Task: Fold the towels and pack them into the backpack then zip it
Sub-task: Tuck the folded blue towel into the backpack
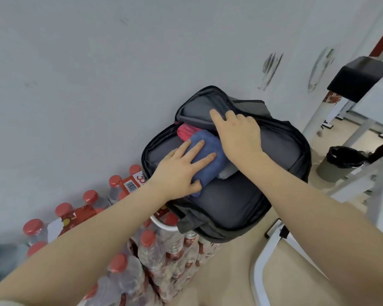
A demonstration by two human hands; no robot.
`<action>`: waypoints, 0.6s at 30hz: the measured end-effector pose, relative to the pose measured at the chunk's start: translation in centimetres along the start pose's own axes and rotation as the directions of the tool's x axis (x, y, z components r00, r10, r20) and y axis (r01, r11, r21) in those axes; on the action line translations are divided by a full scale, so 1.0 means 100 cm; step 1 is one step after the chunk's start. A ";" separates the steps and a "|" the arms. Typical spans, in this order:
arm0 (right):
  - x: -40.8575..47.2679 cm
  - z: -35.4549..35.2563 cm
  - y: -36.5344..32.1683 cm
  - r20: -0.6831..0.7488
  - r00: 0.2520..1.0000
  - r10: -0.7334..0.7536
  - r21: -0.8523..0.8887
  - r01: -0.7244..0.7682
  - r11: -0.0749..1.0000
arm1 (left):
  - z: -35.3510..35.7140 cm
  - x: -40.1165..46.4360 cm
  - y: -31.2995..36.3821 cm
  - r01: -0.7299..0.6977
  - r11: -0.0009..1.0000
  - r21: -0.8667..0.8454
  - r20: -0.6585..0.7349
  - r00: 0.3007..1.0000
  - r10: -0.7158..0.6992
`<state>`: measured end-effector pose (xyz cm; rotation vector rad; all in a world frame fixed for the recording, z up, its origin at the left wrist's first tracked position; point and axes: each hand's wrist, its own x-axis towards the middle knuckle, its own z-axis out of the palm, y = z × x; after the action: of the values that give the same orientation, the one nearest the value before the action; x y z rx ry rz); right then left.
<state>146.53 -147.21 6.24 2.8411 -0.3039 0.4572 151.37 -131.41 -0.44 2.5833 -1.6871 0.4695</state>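
Note:
A dark grey backpack lies unzipped against the wall, its main compartment gaping. A folded blue towel sticks out of the opening, with a pink towel behind it and a grey one partly hidden beneath. My left hand presses flat on the blue towel, fingers spread and the thumb tucked under its near edge. My right hand grips the edge of the backpack's upper flap, fingers curled over it.
Shrink-wrapped packs of water bottles with red caps stand below and left of the backpack. A white metal frame runs at the lower right. A bin with a black liner and a white table with a black box stand at the right.

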 end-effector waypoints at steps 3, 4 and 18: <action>0.005 -0.005 0.006 -0.080 0.996 0.042 0.048 -0.038 0.998 | 0.000 0.019 -0.014 0.016 1.000 0.010 0.021 1.000 -0.017; 0.006 -0.004 0.009 -0.125 0.991 0.043 0.051 -0.037 0.998 | 0.002 0.027 -0.016 0.011 1.000 0.013 0.033 0.999 -0.011; -0.022 0.036 -0.012 -0.330 0.943 -0.047 0.017 0.056 0.998 | 0.007 -0.021 -0.003 0.142 0.990 0.014 -0.189 0.973 -0.137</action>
<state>145.76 -146.65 1.92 2.7260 -0.1585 0.9157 151.08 -129.52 -1.65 2.5601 -1.4398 0.7081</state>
